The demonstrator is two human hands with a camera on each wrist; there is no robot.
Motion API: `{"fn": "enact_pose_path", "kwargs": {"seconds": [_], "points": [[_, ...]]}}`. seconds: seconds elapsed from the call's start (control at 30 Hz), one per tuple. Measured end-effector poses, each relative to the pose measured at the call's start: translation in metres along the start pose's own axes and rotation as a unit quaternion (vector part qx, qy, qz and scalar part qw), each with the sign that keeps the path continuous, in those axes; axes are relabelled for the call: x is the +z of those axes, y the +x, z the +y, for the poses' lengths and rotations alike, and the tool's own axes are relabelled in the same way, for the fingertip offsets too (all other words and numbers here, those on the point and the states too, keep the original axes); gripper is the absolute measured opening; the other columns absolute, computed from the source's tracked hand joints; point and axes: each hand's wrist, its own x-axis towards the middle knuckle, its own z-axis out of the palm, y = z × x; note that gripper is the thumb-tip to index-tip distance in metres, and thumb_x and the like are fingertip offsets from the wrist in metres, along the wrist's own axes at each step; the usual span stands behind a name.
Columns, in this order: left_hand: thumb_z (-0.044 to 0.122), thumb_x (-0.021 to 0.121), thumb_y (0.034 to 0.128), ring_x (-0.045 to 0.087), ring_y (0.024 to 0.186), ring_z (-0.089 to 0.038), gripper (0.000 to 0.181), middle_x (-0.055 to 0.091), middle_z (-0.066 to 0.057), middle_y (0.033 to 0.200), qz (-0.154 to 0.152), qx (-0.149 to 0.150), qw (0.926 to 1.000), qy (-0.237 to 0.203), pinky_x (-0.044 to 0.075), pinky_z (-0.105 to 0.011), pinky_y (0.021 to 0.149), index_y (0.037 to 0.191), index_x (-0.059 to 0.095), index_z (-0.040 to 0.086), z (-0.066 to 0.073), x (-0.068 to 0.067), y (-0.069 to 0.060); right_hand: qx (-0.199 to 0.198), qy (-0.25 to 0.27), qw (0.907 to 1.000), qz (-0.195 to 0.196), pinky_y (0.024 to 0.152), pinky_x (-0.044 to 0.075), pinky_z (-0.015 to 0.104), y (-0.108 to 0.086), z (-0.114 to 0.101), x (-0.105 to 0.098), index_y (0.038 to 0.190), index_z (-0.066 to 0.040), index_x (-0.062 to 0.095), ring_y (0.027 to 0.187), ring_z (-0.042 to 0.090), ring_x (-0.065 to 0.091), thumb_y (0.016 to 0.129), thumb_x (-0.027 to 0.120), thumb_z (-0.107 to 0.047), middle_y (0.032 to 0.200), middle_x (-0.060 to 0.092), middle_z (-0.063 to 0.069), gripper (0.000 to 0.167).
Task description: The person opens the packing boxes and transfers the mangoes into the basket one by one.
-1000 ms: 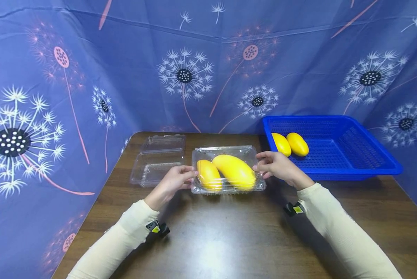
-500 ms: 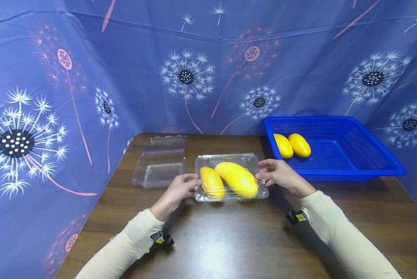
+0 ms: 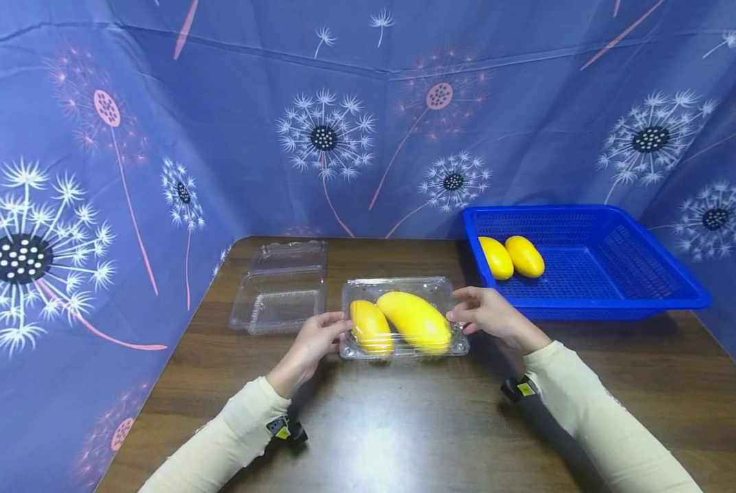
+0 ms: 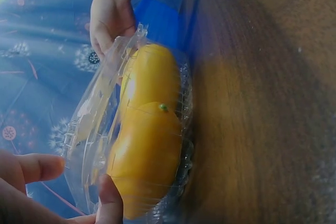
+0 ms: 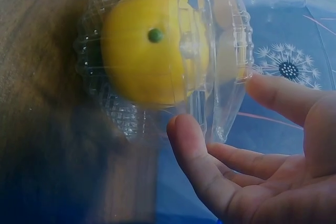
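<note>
Record dandelion-print cloth [image 3: 232,103] behind and to the left, then brown wooden table [image 3: 435,404], glossy toward the front. Note blue basket [image 3: 608,305] at back right; foresee a knock against its left wall from swinging the work too far right. Note opened clear container [image 3: 286,281] at back left, two halves laid out one behind the other; foresee a nudge out of place from drifting left. Find clear clamshell [image 3: 401,353] mid-table, between opened container and basket, lid lying over the fruit; cannot tell whether fully latched, nor whether resting wholly on the wood. Suspect a popped lid or buckled wall from squeezing thin plastic too hard. Read left hand [image 3: 311,342] as grasping the left end of the clamshell, right hand [image 3: 493,315] as pinching the right end near the rim. Suspect a slip from so narrow a hold on slick plastic, or a tilt from uneven lifting. Log large mango [image 3: 413,320] slantwise inside, on the right; expect a roll and shifted balance if tipped. Log pair of mangoes [image 3: 524,257] in the basket's left end; risk rolling from any jolt. Log smaller mango [image 3: 370,327] inside, on the left; risk bruising from knocking against the larger.
</note>
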Motion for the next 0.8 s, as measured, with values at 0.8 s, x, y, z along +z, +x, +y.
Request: {"fn": "enact_pose_path", "kwargs": {"seconds": [0.8], "points": [[0.016, 0.058, 0.0949, 0.055, 0.086, -0.014, 0.050, 0.056, -0.022, 0.121, 0.016, -0.005, 0.9995, -0.028, 0.053, -0.020, 0.070, 0.134, 0.046, -0.012, -0.0059, 0.0024, -0.0028, 0.019, 0.010, 0.9997, 0.010, 0.073, 0.061, 0.033, -0.0039, 0.0020, 0.0083, 0.138, 0.010, 0.041, 0.076, 0.016, 0.063, 0.092, 0.066, -0.017, 0.113, 0.063, 0.027, 0.058]]}}
